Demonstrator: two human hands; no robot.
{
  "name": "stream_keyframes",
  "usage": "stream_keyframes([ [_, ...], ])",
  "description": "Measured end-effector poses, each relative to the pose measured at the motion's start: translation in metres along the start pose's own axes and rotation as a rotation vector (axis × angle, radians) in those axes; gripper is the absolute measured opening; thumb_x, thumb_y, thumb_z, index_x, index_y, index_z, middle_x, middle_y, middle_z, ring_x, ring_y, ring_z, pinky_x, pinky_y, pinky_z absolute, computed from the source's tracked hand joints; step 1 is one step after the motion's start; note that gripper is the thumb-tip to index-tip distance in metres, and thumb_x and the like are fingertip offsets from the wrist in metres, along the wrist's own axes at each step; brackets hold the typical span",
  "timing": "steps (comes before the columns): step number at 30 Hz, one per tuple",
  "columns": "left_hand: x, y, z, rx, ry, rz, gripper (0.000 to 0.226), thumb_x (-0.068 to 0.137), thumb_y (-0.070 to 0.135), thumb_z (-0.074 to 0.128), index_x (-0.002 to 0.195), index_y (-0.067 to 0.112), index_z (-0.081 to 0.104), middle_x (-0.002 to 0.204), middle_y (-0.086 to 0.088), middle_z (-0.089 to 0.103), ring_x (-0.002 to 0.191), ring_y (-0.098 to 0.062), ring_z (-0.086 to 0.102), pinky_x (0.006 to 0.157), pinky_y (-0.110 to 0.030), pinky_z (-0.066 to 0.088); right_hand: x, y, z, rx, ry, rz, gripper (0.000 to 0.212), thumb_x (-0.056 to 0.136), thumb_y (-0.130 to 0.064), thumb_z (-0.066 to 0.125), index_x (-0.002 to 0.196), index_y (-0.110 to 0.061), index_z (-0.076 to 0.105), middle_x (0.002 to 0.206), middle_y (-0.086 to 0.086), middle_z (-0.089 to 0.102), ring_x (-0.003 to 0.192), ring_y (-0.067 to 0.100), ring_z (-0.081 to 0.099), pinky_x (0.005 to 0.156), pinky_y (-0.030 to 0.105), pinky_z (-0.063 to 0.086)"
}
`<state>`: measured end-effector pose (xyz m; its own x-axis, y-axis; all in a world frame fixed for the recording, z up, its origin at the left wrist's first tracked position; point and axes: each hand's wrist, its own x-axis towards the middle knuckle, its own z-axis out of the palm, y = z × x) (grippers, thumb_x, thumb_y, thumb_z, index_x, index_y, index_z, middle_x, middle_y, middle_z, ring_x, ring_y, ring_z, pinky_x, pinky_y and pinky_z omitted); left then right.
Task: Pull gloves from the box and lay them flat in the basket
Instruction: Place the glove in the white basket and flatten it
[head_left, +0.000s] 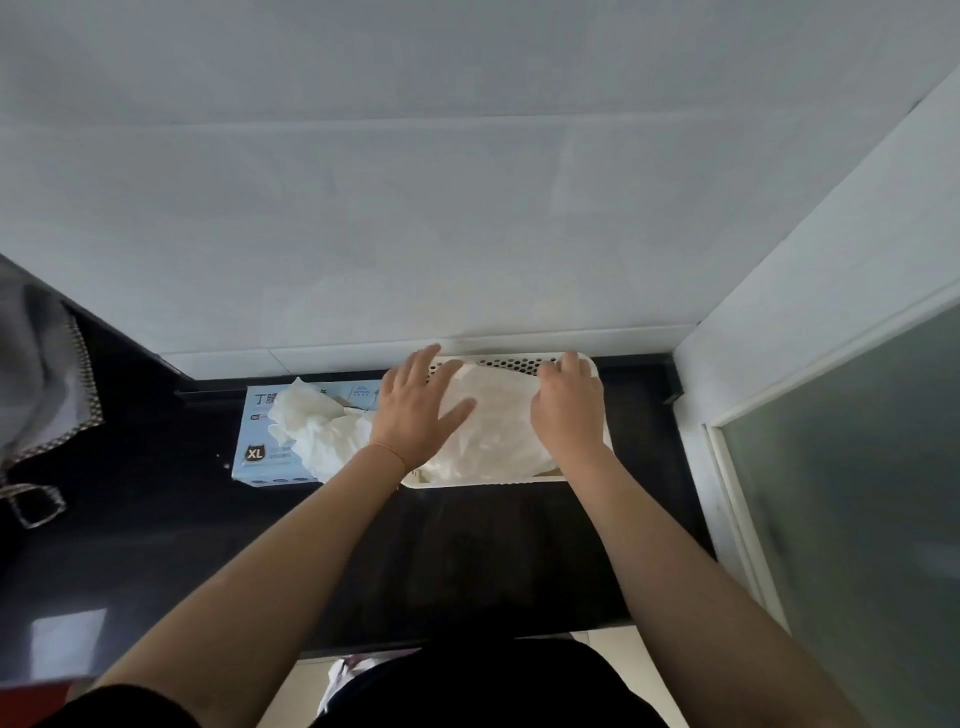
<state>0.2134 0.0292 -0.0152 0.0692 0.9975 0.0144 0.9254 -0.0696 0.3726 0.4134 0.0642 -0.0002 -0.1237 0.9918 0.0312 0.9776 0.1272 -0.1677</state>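
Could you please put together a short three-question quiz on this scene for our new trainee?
1. True or false: the glove box stands to the right of the white basket.
2. Multiple choice: what does the left hand do? A) grips the box; B) lies with spread fingers on the gloves in the basket; C) hangs off the counter.
3. Fill in: the size mark printed on the box reads ___.

Key: 1. False; the box is to the basket's left, with crumpled gloves spilling from it. 2. B; the right hand also rests on the gloves. 3. XL.
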Motion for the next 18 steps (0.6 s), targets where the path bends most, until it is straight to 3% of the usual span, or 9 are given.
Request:
stream_keyframes([
  [2,-0.007,-0.019,-0.011,-0.057,0.139,-0.091,0.047,0.085,0.049,0.036,0.101,0.018,0.067,0.112,-0.006,0.058,0.109,-0.031,0.055,0.094,-0.043,0.040,-0.001,-0.024,0.001,0.071,0.016,-0.026,0.020,0.089,-0.006,0.052,0.106,-0.005,0.063,0.111,0.011,0.055,0.102,0.028,0.052,0.083,0.037,0.041],
  [4,-0.016,-0.043,-0.026,-0.043,0.108,-0.225,0.025,0.083,0.043,0.052,0.081,0.020,0.064,0.090,0.001,0.056,0.092,-0.024,0.057,0.084,-0.037,0.040,-0.003,-0.048,0.003,0.127,0.027,-0.048,0.017,0.091,-0.009,0.053,0.102,-0.007,0.064,0.106,0.009,0.056,0.098,0.026,0.053,0.083,0.036,0.041],
  [6,-0.026,-0.065,-0.039,0.040,-0.066,-0.297,0.023,0.078,0.048,0.065,0.081,0.026,0.059,0.088,0.006,0.053,0.089,-0.017,0.053,0.084,-0.033,0.039,-0.006,-0.072,0.004,0.154,0.030,-0.070,0.015,0.091,-0.011,0.053,0.100,-0.007,0.065,0.104,0.009,0.056,0.096,0.026,0.053,0.082,0.036,0.041],
  [9,-0.034,-0.089,-0.047,0.146,-0.275,-0.302,0.027,0.081,0.051,0.066,0.087,0.025,0.062,0.091,0.006,0.056,0.088,-0.018,0.057,0.080,-0.033,0.044,-0.009,-0.102,0.005,0.151,-0.006,-0.104,0.016,0.093,-0.014,0.051,0.101,-0.008,0.063,0.105,0.008,0.054,0.097,0.025,0.053,0.078,0.035,0.039],
  [13,-0.032,-0.112,-0.059,0.162,-0.260,-0.328,0.021,0.093,0.024,0.048,0.089,0.018,0.068,0.094,-0.002,0.068,0.083,-0.025,0.064,0.069,-0.032,0.048,-0.012,-0.133,0.000,0.143,-0.038,-0.127,0.015,0.097,-0.017,0.047,0.099,-0.011,0.061,0.104,0.005,0.053,0.095,0.022,0.051,0.079,0.033,0.040],
  [18,-0.032,-0.135,-0.092,-0.301,-0.048,-0.456,0.018,0.094,0.026,0.052,0.086,0.022,0.068,0.084,0.006,0.062,0.077,-0.017,0.058,0.067,-0.025,0.043,-0.011,-0.164,-0.013,0.281,-0.124,-0.089,0.017,0.095,-0.013,0.047,0.087,-0.013,0.062,0.094,0.000,0.055,0.089,0.020,0.053,0.077,0.031,0.043],
])
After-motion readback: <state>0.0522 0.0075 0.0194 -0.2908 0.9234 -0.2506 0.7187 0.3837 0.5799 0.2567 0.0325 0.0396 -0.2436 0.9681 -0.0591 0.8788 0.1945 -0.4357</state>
